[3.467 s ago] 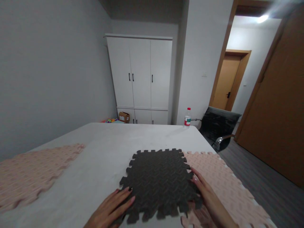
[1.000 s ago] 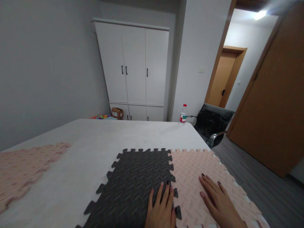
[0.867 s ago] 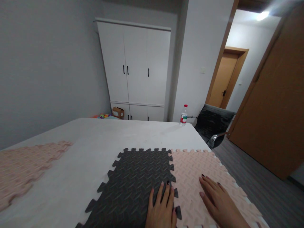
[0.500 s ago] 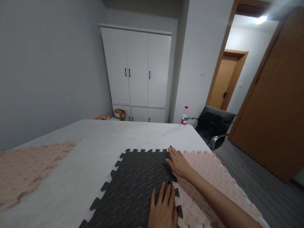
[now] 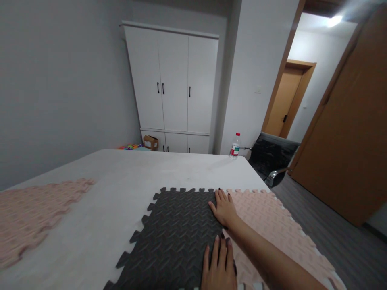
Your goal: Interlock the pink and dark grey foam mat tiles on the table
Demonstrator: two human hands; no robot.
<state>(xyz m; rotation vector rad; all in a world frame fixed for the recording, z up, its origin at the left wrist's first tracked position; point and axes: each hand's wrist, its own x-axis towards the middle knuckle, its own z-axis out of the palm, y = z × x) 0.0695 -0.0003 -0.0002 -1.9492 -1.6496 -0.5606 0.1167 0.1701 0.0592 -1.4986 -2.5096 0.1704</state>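
Observation:
A black foam puzzle mat [image 5: 178,229] with a ridged surface lies on the white table, its toothed edges showing at the left and back. Along its right side sits a pink foam puzzle mat [image 5: 278,229], meeting it edge to edge. My right hand [image 5: 225,209] lies palm down across the far part of the seam, fingers pointing away. Nearer to me, my left hand [image 5: 219,268] rests flat on the near part of the seam, fingers stretched out. Neither hand grasps anything. Much of the seam is hidden under the hands.
Another pink foam mat [image 5: 39,213] lies at the left of the white table [image 5: 121,173]. A plastic bottle [image 5: 235,147] with a red cap stands at the far right corner. Beyond are a black chair [image 5: 272,155], a cardboard box [image 5: 150,142] and a white cabinet [image 5: 175,80].
My left hand has slid right, from the black mat's edge onto the seam. The teeth that showed beside it are now covered. My right hand has shifted slightly and its fingers lie flatter.

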